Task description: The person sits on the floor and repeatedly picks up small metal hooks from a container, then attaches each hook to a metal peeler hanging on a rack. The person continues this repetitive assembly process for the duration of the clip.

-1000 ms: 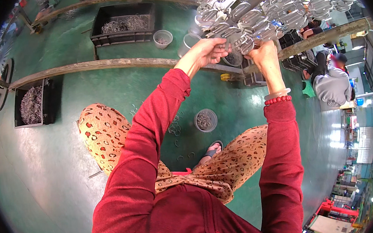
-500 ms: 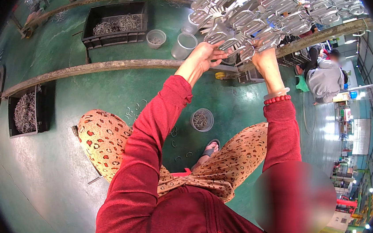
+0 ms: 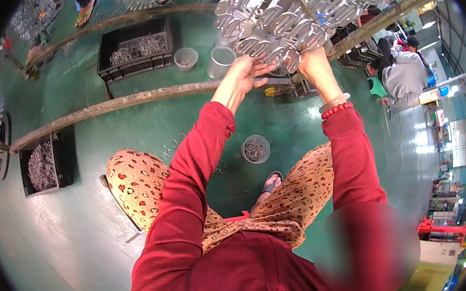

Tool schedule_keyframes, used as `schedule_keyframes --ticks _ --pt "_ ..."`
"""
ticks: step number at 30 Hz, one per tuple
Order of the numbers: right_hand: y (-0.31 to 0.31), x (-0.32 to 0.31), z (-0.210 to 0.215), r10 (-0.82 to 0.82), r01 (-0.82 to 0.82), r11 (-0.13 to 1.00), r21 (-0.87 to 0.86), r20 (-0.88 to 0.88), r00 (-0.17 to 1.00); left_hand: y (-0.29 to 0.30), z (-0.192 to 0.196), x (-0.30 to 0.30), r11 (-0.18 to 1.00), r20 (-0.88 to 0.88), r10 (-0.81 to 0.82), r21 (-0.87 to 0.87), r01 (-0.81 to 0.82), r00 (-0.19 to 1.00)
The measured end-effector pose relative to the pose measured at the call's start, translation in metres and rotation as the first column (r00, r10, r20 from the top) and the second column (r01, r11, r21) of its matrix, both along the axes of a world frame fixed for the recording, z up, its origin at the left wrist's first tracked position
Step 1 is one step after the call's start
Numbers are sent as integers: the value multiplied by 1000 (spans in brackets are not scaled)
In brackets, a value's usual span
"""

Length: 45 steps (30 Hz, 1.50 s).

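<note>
Head view, reported from near to far. Between the wearer's knees, a round plastic bucket (image 3: 269, 149) stands on the green floor, with small metal pieces inside; bent metal loops (image 3: 169, 149) lie loose beside it.

Beyond, both arms reach up to a dense cluster of shiny bent metal pieces (image 3: 288, 16), located at the upper right, above the rail (image 3: 129, 101). Its means of support cannot be determined.

Left hand (image 3: 244, 73): fingers partly spread, thumb standing apart, fingertips at the cluster's lower edge; no firm grip observed. Right hand (image 3: 314, 65): raised to the same edge, fingers largely hidden among the pieces; whether they grip cannot be told.

Assessment: crowded, interlocking edges appear liable to snag. Good practice would be light steadying pressure from the left fingertips, with the right fingers handling one piece at a time, without forcing, and knuckles clear of neighbouring edges.

Past the rail: a clear tub (image 3: 220, 63), a smaller white tub (image 3: 177, 57) and a black crate (image 3: 143, 68) of metal pieces. Farther right, a co-worker in grey (image 3: 404, 75) sits.
</note>
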State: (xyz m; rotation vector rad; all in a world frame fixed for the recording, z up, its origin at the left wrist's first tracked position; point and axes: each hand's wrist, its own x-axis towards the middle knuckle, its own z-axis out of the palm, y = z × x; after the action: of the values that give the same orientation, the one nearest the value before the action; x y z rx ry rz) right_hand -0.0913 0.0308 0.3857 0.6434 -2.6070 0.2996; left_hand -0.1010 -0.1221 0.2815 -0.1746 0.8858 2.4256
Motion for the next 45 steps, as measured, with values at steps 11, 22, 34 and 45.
schedule_keyframes --ticks 11,22,34,45 --pt "-13 5 7 -262 307 946 -109 307 915 -1 -5 0 999 -10 6 32 -5 1000" --pt "-6 57 10 -121 325 833 -448 426 897 1 -16 0 983 49 25 183 -33 998" --pt "2 61 -18 36 228 697 -680 351 936 20 -8 17 982 38 144 118 -148 989" --pt "25 41 -15 -52 259 763 -592 343 938 34 -5 27 976 67 48 210 -61 997"
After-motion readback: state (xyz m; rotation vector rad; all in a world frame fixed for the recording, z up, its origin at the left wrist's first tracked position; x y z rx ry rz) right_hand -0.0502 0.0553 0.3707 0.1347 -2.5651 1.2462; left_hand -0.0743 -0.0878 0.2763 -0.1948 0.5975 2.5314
